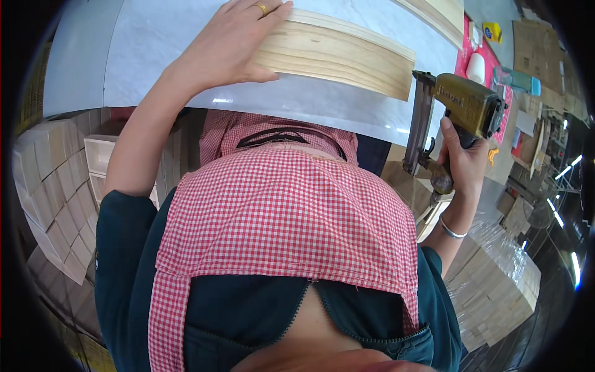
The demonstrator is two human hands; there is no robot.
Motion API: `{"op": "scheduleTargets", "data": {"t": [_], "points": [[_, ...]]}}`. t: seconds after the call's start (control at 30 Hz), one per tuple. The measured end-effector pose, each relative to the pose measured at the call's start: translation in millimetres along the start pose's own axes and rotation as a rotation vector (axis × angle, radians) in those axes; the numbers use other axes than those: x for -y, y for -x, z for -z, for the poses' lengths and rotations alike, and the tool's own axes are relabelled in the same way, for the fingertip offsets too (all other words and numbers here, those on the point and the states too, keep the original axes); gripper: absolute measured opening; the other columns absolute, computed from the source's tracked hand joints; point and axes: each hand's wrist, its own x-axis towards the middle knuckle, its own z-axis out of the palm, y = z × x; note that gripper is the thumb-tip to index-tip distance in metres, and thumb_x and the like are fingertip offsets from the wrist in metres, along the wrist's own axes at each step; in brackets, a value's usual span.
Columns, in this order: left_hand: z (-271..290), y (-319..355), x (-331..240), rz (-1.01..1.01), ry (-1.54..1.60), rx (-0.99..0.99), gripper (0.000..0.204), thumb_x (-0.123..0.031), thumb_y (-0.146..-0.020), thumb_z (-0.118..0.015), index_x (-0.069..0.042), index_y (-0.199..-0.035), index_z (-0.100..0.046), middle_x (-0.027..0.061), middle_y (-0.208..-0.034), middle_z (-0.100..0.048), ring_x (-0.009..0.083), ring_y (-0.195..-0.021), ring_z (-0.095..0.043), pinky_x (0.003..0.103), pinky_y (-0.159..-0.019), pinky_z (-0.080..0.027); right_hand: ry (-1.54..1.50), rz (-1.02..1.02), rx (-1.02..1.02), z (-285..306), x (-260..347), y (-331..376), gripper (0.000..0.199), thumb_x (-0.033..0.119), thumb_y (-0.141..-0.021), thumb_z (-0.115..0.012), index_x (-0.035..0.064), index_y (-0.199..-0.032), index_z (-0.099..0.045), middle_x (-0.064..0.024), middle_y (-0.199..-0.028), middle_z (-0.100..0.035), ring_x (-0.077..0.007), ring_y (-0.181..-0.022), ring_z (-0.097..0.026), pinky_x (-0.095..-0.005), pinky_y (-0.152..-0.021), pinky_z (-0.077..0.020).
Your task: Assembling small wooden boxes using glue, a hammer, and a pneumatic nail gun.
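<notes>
A pale wooden board [338, 57] with visible grain lies slantwise on the white marbled tabletop [149, 56], and a thin light strip runs along its far edge. My left hand [232, 46], with a ring on one finger, grips the board's left end, thumb along the near edge and fingers over the top; some fingertips are cut off by the picture's upper edge. In my right hand [462, 155] is a nail gun [465, 105], held by its handle. Its nose is close to the board's right end; whether they touch I cannot tell.
More pale wood [437, 18] lies at the table's far right. Beyond it are a white roll [476, 68], a teal-lidded clear container [520, 82] and a yellow packet [493, 32]. Stacked wooden boxes [59, 186] stand at left; a plastic-wrapped stack [496, 279] is at lower right.
</notes>
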Motion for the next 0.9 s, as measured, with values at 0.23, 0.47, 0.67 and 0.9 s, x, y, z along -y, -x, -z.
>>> {"op": "scheduleTargets", "data": {"t": [0.23, 0.47, 0.67, 0.9], "points": [[-39, -43, -18, 0.01, 0.042, -0.164, 0.092, -0.049, -0.069, -0.079, 0.003, -0.138, -0.048, 0.0211, -0.134, -0.053, 0.0354, -0.125, -0.049, 0.046, -0.113, -0.032, -0.07, 0.014, 0.033, -15, 8, 22, 0.02, 0.014, -0.089, -0.079, -0.0022, -0.091, -0.067, -0.002, -0.059, -0.058, -0.0085, -0.042, -0.048, -0.0221, -0.038, -0.0365], [-27, -66, -35, 0.232, 0.34, 0.103, 0.09, -0.047, -0.066, -0.079, 0.003, -0.135, -0.051, 0.0198, -0.131, -0.056, 0.0345, -0.119, -0.052, 0.046, -0.112, -0.033, -0.047, 0.02, 0.109, -20, 10, 25, 0.017, 0.012, -0.088, -0.079, -0.0012, -0.091, -0.068, -0.0008, -0.059, -0.058, -0.0082, -0.042, -0.047, -0.0222, -0.039, -0.0351], [-29, -66, -36, 0.264, 0.315, 0.095, 0.088, -0.047, -0.065, -0.079, 0.003, -0.133, -0.053, 0.0192, -0.13, -0.057, 0.034, -0.118, -0.052, 0.046, -0.112, -0.034, -0.069, 0.006, 0.124, -22, 12, 24, 0.017, 0.012, -0.088, -0.079, -0.0011, -0.09, -0.068, -0.0007, -0.059, -0.058, -0.0083, -0.042, -0.046, -0.0226, -0.039, -0.035], [-35, -62, -31, 0.22, 0.296, 0.0, 0.091, -0.042, -0.065, -0.081, 0.003, -0.137, -0.049, 0.0212, -0.134, -0.054, 0.0352, -0.123, -0.05, 0.045, -0.113, -0.033, 0.085, -0.003, 0.142, -21, 25, 22, 0.017, 0.011, -0.088, -0.079, -0.0022, -0.092, -0.068, -0.0015, -0.061, -0.06, -0.0089, -0.044, -0.048, -0.0226, -0.04, -0.0361]]}}
